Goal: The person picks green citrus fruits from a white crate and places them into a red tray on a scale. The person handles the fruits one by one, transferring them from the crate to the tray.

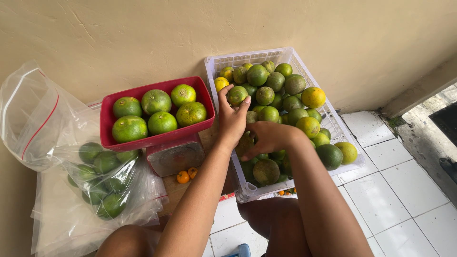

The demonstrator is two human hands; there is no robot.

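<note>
here, left to right: bagged citrus [102, 183], red scale tray [157, 135], then the left hand [232, 119] cupping a green fruit [237, 95] at the crate's [333, 121] nine o'clock; the right hand [269, 138] dug in, fingers hidden. a full-palm lift seemed wisest.

White tiled floor [404, 190] against a cream wall. Directly on it — a white slatted crate [333, 124] of green and yellow citrus, and clear plastic bags [57, 157], one holding green fruit. A wooden board [176, 189] carries the scale's base and two small orange fruits [187, 174].
</note>
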